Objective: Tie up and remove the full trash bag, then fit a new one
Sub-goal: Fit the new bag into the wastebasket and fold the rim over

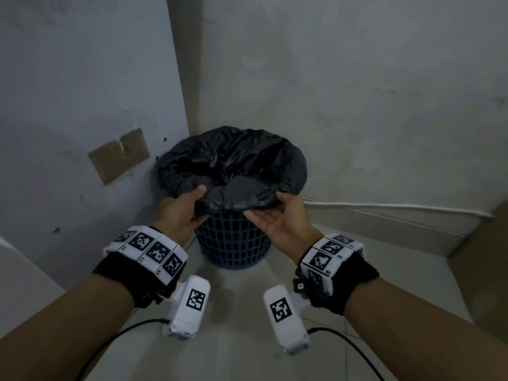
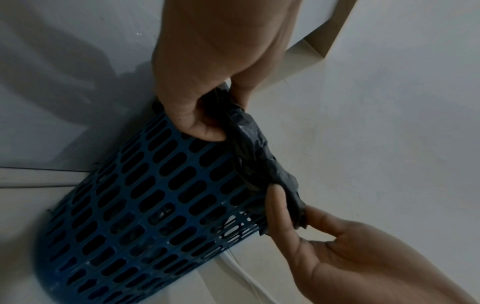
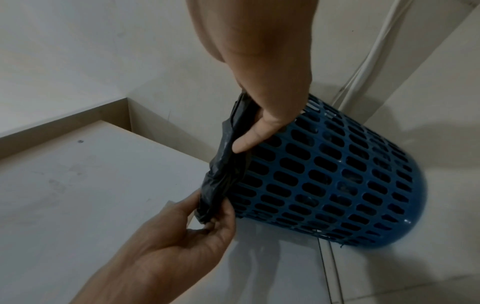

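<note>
Basket [image 1: 233, 240], blue, perforated, stands on floor [image 1: 242, 350] in wall corner, lined with black trash bag [image 1: 233, 158]. Left hand [image 1: 181, 210] and right hand [image 1: 277, 218] fingers pinch bag's near rim edge.

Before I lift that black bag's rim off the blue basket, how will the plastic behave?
Likely floppy: the black bag is crumpled and sags where the left hand and right hand pinch its near rim. The thin film may stretch or slip. The blue basket looks light and perforated, so it may lift or tip with the bag.
</note>
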### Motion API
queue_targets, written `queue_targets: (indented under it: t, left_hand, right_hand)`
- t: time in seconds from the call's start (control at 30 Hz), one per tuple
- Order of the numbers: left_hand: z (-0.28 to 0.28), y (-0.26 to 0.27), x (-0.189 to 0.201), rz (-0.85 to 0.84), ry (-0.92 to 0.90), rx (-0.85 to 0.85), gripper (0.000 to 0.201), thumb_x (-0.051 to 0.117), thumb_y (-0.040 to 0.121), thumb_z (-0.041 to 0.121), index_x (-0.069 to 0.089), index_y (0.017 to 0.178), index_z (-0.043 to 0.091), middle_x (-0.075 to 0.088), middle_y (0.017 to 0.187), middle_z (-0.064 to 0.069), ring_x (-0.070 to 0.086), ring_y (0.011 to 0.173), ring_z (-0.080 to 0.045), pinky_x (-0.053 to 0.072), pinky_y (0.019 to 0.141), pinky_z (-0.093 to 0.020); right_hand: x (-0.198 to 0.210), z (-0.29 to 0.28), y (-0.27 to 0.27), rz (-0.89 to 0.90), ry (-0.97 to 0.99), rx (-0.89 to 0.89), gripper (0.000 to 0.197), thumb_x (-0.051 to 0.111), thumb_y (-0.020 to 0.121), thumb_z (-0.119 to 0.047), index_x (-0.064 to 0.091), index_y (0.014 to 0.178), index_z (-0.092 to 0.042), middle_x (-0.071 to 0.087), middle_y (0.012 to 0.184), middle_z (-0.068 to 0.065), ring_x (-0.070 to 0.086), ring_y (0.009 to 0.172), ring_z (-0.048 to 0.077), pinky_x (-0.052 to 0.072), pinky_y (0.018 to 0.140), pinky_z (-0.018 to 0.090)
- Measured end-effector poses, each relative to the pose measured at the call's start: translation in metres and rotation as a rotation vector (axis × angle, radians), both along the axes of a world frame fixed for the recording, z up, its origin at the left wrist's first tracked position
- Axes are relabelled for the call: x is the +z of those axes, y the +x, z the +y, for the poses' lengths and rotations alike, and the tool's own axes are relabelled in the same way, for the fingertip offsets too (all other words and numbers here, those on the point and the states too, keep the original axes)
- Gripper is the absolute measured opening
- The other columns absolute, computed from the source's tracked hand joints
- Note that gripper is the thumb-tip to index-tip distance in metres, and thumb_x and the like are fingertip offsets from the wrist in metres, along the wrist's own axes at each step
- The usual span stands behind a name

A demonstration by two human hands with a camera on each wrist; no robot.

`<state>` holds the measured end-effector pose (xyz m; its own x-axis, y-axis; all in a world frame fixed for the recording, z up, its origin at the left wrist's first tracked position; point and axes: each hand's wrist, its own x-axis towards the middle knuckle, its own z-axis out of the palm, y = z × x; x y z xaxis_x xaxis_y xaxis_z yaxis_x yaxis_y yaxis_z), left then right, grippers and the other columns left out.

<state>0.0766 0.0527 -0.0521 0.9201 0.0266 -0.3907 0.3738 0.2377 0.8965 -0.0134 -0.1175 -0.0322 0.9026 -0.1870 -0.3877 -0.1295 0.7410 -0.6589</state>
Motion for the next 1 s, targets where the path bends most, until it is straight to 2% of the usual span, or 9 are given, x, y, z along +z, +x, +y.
queue_targets:
  t: [0.2,0.27,0.4,0.57,0.67,0.77,0.87,0.93,1.0]
  left_hand:
    - [-0.021,-0.037,0.005,0.067,-0.005,-0.044,0.070,0.067,0.075,0.063,0.056,0.127,0.018,0.062,0.116,-0.002,0.059,0.094,-0.020,0.053,0.067,-0.032]
    - [-0.034,-0.047,0.011,0.108,-0.048,-0.106,0.059,0.065,0.082,0.055,0.056,0.126,0.017,0.056,0.108,-0.004,0.056,0.090,-0.021,0.054,0.077,-0.036]
    - [-0.053,-0.056,0.028,0.180,-0.161,-0.132,0.045,0.060,0.093,0.032,0.049,0.132,0.013,0.049,0.126,-0.010,0.054,0.116,-0.029,0.047,0.097,-0.040]
    - [-0.053,-0.048,0.023,0.137,-0.161,-0.048,0.038,0.056,0.096,0.012,0.049,0.133,0.004,0.053,0.130,-0.016,0.061,0.093,-0.028,0.051,0.079,-0.037]
    - [-0.053,-0.048,0.022,0.113,-0.175,-0.049,0.042,0.054,0.096,0.009,0.045,0.136,0.000,0.054,0.124,-0.017,0.061,0.092,-0.028,0.052,0.083,-0.037]
    - [-0.052,-0.049,0.023,0.087,-0.173,-0.049,0.048,0.055,0.096,0.009,0.038,0.141,0.000,0.053,0.125,-0.016,0.061,0.088,-0.027,0.053,0.081,-0.037]
    - [-0.050,-0.050,0.021,0.076,-0.150,-0.045,0.047,0.056,0.095,0.009,0.040,0.139,-0.002,0.052,0.131,-0.018,0.062,0.093,-0.028,0.054,0.073,-0.034]
    - [-0.048,-0.050,0.020,0.068,-0.132,-0.047,0.046,0.057,0.095,0.009,0.042,0.137,-0.003,0.054,0.129,-0.019,0.063,0.097,-0.029,0.055,0.067,-0.033]
    - [-0.047,-0.050,0.019,0.067,-0.126,-0.037,0.049,0.058,0.094,0.009,0.040,0.138,-0.003,0.055,0.128,-0.018,0.063,0.097,-0.029,0.056,0.065,-0.033]
  right_hand:
    - [-0.007,-0.004,0.001,0.024,-0.089,-0.001,0.035,0.029,0.105,-0.022,0.051,0.124,-0.003,0.065,0.097,0.016,0.066,0.081,0.028,0.056,0.066,0.035]
    - [-0.012,-0.006,0.002,0.022,-0.109,-0.007,0.036,0.027,0.104,-0.023,0.052,0.120,-0.003,0.066,0.096,0.016,0.066,0.080,0.027,0.056,0.063,0.034]
    - [-0.017,-0.007,0.005,0.094,-0.182,0.013,0.032,0.034,0.102,-0.025,0.057,0.113,-0.006,0.066,0.095,0.011,0.065,0.078,0.022,0.056,0.058,0.029]
    - [-0.019,-0.020,0.017,0.222,-0.294,-0.162,0.004,0.059,0.091,-0.005,0.056,0.094,-0.005,0.058,0.087,0.011,0.056,0.066,0.020,0.054,0.050,0.025]
    - [-0.018,-0.032,0.028,0.111,-0.316,-0.245,0.057,0.056,0.083,0.014,0.044,0.133,-0.011,0.058,0.116,0.014,0.063,0.086,0.027,0.058,0.063,0.030]
    - [-0.015,-0.041,0.031,0.099,-0.313,-0.204,0.044,0.051,0.081,0.021,0.055,0.120,0.001,0.063,0.095,0.015,0.060,0.070,0.024,0.059,0.057,0.028]
    - [-0.010,-0.047,0.034,0.142,-0.340,-0.235,0.020,0.047,0.083,0.017,0.054,0.077,-0.001,0.054,0.073,0.010,0.050,0.060,0.020,0.053,0.049,0.024]
    - [-0.006,-0.050,0.037,0.137,-0.275,-0.281,0.013,0.047,0.086,0.003,0.051,0.076,-0.004,0.052,0.075,0.011,0.048,0.062,0.023,0.049,0.058,0.029]
    - [-0.001,-0.052,0.038,0.101,-0.220,-0.246,0.011,0.051,0.092,-0.013,0.058,0.095,-0.004,0.062,0.091,0.016,0.060,0.077,0.029,0.055,0.071,0.036]
